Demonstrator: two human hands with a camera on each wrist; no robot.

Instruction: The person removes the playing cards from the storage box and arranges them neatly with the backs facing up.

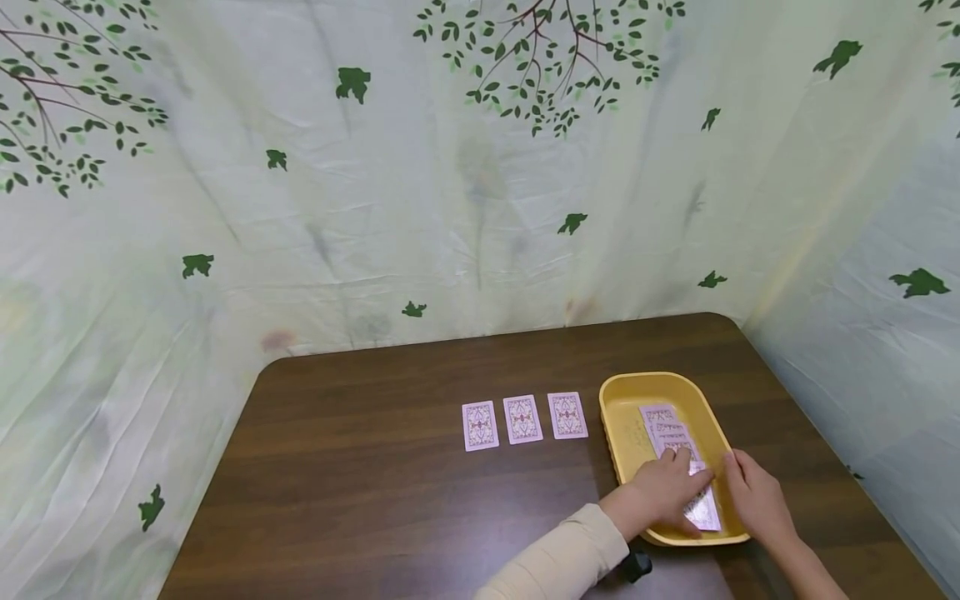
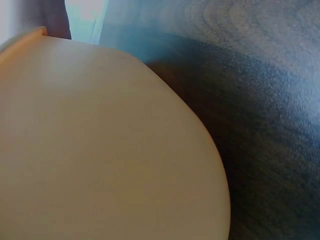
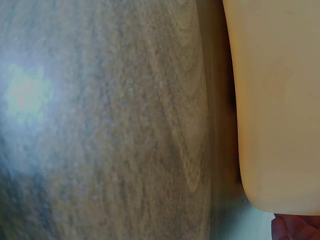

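In the head view, several patterned playing cards (image 1: 663, 421) lie overlapping, backs up, in a yellow tray (image 1: 622, 400) at the table's right. My left hand (image 1: 663, 492) reaches over the tray's near left side onto the lower cards, thumb and index finger spread apart over them; the hand covers part of these cards. At the tray's right rim, my right hand (image 1: 757, 496) grips the side, thumb at the edge. The left wrist view is filled mostly by the tray's outer wall (image 2: 115, 140). In the right wrist view, fingertips (image 3: 297, 227) show beside the tray (image 3: 280, 110).
Three face-down cards, a left one (image 1: 480, 426), a middle one (image 1: 522, 419) and a right one (image 1: 567, 415), form a row left of the tray. Under them is a dark wooden table (image 1: 375, 492). A leaf-printed white curtain (image 1: 465, 208) hangs behind it.
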